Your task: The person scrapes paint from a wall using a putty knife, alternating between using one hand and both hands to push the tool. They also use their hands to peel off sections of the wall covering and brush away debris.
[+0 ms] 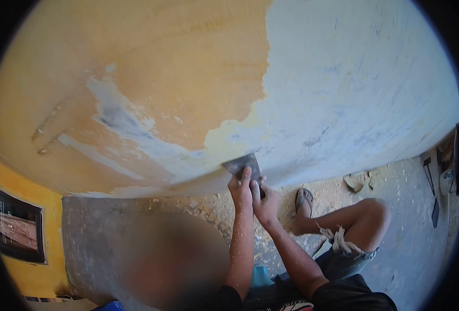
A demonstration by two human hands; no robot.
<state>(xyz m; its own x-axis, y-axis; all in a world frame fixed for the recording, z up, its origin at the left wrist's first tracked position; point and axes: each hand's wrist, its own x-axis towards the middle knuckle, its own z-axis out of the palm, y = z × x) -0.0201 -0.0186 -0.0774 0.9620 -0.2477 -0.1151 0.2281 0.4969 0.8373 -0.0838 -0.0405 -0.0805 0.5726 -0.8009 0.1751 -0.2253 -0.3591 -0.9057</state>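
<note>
**Both hands closed on one scraper, blade toward eleven o'clock**

On my feed, the wall [343, 78] fills everything from nine o'clock through twelve to three, with orange-yellow paint [198, 62] toward eleven and a pale, patchy surface toward one. Below it the grey floor [405, 217] runs to six o'clock, strewn with pale flakes [209, 207] near the wall's foot. A bent leg [343, 223] lies toward four o'clock.

Near centre, I have the right hand [266, 205] wrapped narrowly around the handle [262, 193]. The left hand [238, 189] pinches farther up, its thumb on the metal, so it is nearer the blade. The scraper [244, 163] sits just above both hands, at the wall's lower part; its long axis slants from five o'clock to eleven, and its broad edge leads, near the paint's lower boundary. Whether that edge touches the wall, I can't tell.
</note>
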